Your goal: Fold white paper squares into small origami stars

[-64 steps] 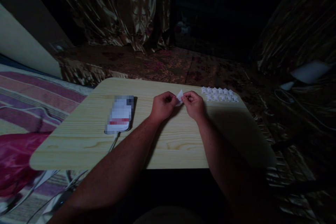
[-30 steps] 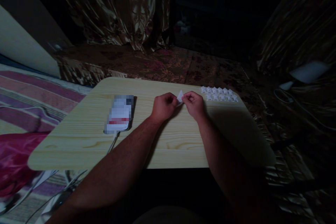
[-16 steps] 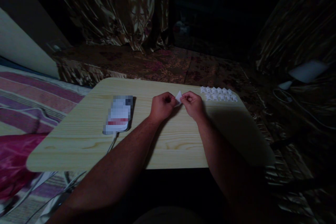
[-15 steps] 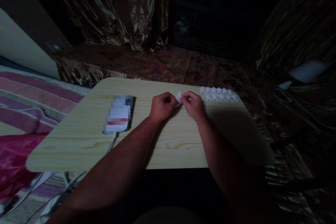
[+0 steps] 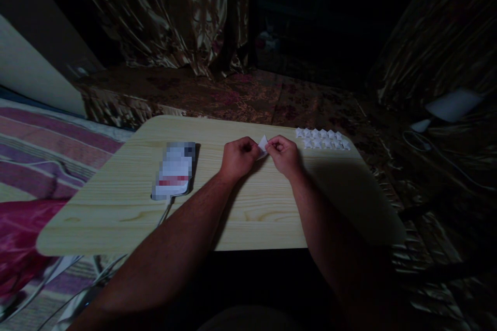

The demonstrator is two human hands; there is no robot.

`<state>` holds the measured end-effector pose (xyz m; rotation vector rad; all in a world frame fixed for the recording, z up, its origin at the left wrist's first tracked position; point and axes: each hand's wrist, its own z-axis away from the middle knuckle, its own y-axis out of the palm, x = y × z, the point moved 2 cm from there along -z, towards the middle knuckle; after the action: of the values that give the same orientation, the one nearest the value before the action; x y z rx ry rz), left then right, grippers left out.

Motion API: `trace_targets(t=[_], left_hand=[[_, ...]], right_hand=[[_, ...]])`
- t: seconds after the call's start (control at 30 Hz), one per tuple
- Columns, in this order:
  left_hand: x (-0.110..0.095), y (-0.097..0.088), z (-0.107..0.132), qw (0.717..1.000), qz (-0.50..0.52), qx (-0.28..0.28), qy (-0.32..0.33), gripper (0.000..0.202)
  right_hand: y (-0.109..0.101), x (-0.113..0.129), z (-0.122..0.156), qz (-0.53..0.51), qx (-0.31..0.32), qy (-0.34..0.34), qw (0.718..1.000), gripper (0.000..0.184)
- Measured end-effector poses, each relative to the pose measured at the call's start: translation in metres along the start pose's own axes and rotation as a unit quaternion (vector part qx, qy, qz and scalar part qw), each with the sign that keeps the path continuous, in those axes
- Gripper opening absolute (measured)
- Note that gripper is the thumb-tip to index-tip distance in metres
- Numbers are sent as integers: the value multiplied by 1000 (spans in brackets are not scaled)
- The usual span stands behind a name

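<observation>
A small piece of folded white paper (image 5: 263, 143) is held up between both hands above the far middle of the wooden table (image 5: 267, 212). My left hand (image 5: 238, 156) is closed, pinching the paper's left side. Closed as well, my right hand (image 5: 284, 154) grips its right edge between thumb and fingertips. A pointed corner of the paper shows above the fingers; its lower part is partly hidden by them. To the right of my right hand, several small white folded paper stars (image 5: 317, 143) lie in two rows along the table's far right edge.
A blurred-out phone (image 5: 174, 170) with a white cable (image 5: 166, 210) lies on the table's left side. Left of the table are a striped bedspread (image 5: 39, 124) and a pink-red cloth (image 5: 27, 238). Patterned curtains (image 5: 194, 15) hang behind; a white lamp (image 5: 452, 105) stands at the right.
Both hands keep their pinch on the paper, with hardly any movement. The whole view has shifted very slightly.
</observation>
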<state>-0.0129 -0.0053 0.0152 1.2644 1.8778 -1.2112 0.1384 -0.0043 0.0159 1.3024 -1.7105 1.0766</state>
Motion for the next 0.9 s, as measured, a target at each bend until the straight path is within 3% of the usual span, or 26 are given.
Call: trace_targets(t=[0.6, 0.9], left_hand=[[0, -1, -1, 999, -16, -34, 13, 19], [7, 3, -2, 999, 27, -10, -20, 21]], right_hand=[[4, -2, 1, 11, -1, 11, 1000, 10], [4, -4, 0, 24, -12, 21, 999, 10]])
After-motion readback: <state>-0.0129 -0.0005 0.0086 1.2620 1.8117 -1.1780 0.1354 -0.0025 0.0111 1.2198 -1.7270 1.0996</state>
